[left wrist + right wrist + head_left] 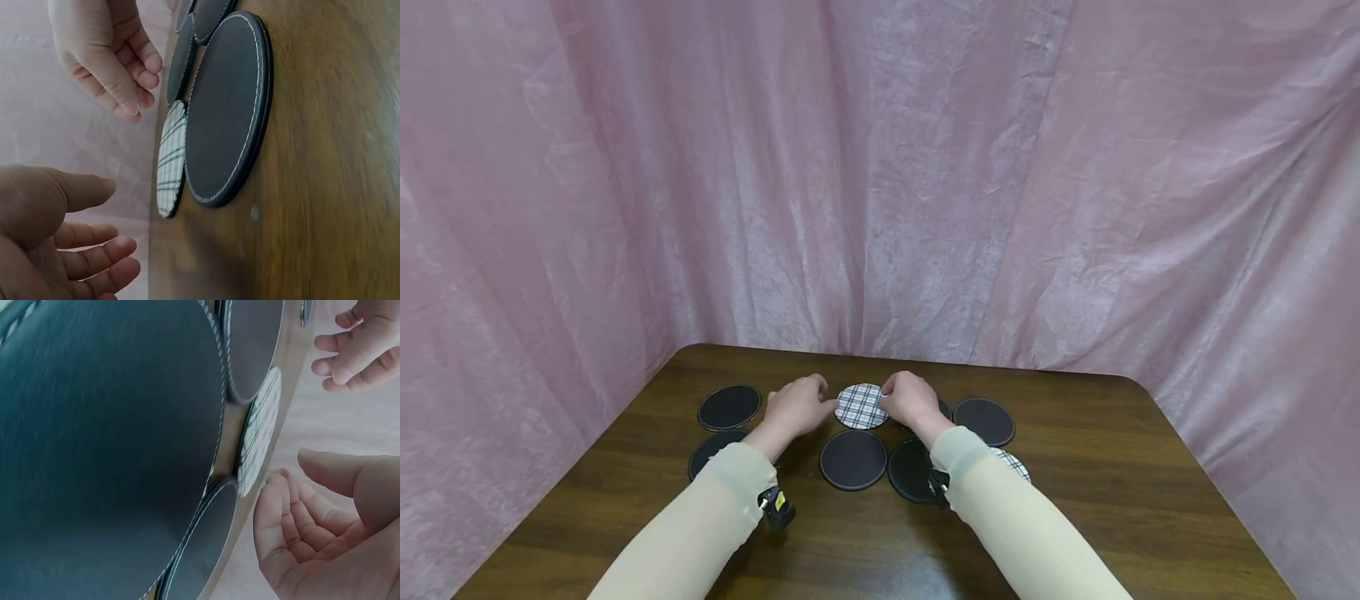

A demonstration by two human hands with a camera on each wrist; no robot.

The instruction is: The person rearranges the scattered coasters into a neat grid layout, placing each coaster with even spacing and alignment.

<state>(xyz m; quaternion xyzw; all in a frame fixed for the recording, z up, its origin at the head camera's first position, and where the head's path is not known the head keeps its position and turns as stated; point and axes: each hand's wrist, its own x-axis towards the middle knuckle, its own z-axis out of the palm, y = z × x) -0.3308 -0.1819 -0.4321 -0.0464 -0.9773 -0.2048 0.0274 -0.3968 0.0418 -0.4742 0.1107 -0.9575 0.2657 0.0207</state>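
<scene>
A round coaster with a white plaid face (859, 407) lies on the wooden table, between my two hands. My left hand (797, 408) is just to its left, thumb and fingers apart with nothing between them. On the other side, my right hand (912, 402) hovers near the coaster's right edge, its fingers loosely bent and the thumb apart. The right wrist view shows a gap between this hand (319, 531) and the plaid coaster (261, 434). A dark stitched coaster (853, 460) lies directly in front of the plaid one.
Two dark coasters, one farther back (730, 407), lie left of my left hand. Around my right forearm are more dark coasters, including one at the right (983, 422), and a partly covered plaid coaster (1013, 463). A pink curtain (880, 208) hangs behind the wooden table (1120, 500).
</scene>
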